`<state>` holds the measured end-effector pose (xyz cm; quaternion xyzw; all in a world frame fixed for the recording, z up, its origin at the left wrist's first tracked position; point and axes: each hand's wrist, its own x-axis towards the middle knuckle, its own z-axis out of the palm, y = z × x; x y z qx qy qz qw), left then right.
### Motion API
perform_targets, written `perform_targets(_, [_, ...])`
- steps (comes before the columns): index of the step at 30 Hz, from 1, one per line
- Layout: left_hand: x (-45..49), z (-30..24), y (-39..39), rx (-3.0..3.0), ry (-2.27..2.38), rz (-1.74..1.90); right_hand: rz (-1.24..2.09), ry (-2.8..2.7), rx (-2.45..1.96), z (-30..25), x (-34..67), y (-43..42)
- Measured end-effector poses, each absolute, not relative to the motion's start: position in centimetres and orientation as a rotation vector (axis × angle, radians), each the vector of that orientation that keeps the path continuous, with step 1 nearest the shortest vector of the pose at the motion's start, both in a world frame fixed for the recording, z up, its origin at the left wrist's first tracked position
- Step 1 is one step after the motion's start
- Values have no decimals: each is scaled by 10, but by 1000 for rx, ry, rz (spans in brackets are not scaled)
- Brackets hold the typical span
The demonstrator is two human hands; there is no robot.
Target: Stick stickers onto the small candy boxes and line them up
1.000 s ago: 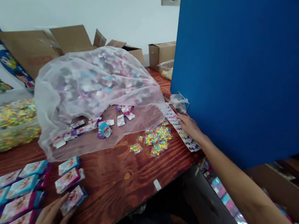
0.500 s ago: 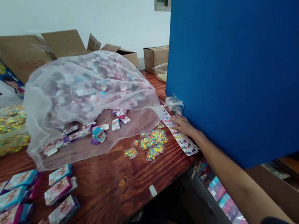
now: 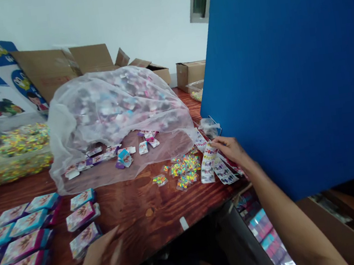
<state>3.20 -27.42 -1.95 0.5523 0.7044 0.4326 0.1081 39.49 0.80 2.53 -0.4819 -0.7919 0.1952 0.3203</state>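
My right hand [image 3: 230, 148] pinches the top of a sticker strip [image 3: 208, 168], which is raised off the others. More sticker sheets [image 3: 224, 173] lie beneath it at the table's right side. My left hand [image 3: 96, 264], slightly blurred, is over the front of the table with fingers apart and nothing in them. Near it stand small printed boxes [image 3: 80, 217] in a short column, and several more boxes [image 3: 24, 247] lie in rows farther left. A pile of small clear packets with colourful bits [image 3: 186, 166] lies left of the stickers.
A sheer white cloth [image 3: 121, 105] covers a heap of small boxes. A clear tub of yellow-green packets [image 3: 14, 158] stands at left. Cardboard boxes [image 3: 190, 73] line the wall. A tall blue panel [image 3: 283, 75] rises at right, beside my right arm. Packed boxes [image 3: 271, 241] sit below the table edge.
My right hand has gone from resting on the sticker sheets to lifting one strip by its top. My left hand has moved right, away from the rows of boxes. The view has shifted slightly left.
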Motion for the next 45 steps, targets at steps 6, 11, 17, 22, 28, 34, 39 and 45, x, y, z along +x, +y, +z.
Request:
perform_targets(6, [109,31,-207,1452,1701,1245,1219,-1989,-821,87,337,-38])
perform_targets(11, [122,23,-193,1127,1457,1181,1041,-2073,-822,76,285,-62])
perform_targets(17, [97,11,-206,555,1218,1425,623,-2356,-473,44,260,-130])
perform_targets(22, [90,12,-211,649,1208,1425,691,-2395,-394,25,257,-149])
perform_targets(28, [89,10,-217,910,1269,1310,1070,-2152,-743,22,248,-120])
perform_targets(34, [85,-6,-217,813,1441,1244,1197,-2076,-775,11,238,-119])
perform_targets(39, [89,-15,-218,700,1425,1266,1679,-1896,-819,-13,235,-124])
perform_targets(45, [96,-11,-225,652,1343,1405,1491,-1881,-1004,-46,231,-137])
